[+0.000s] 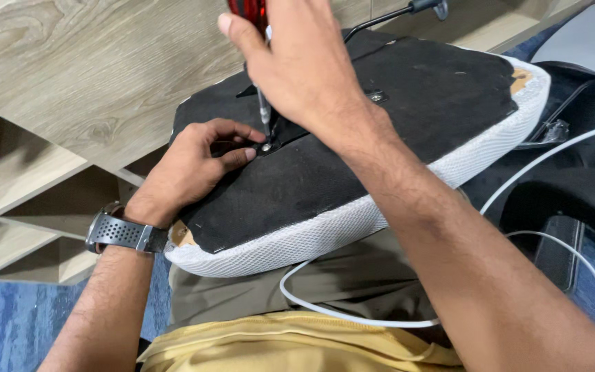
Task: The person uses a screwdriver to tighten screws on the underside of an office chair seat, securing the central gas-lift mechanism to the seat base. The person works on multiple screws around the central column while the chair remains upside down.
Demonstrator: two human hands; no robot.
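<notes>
We are mid-screw: our right hand (pixel 297 65) grips the screwdriver (pixel 262 103) upright on the screw (pixel 267 147), left hand (pixel 197 162) pinching at nine o'clock beside it on the seat cushion (pixel 352 165) across our lap; next calls for steady, straight turning.

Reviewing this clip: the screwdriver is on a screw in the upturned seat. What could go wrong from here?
1. The left hand's fingertips pinch right beside the screw; if the screwdriver tip slips, it might jab them.
2. The seat cushion rests on the person's lap, so it could shift under pressure.
3. The white cable lies across the lap and might snag.
</notes>
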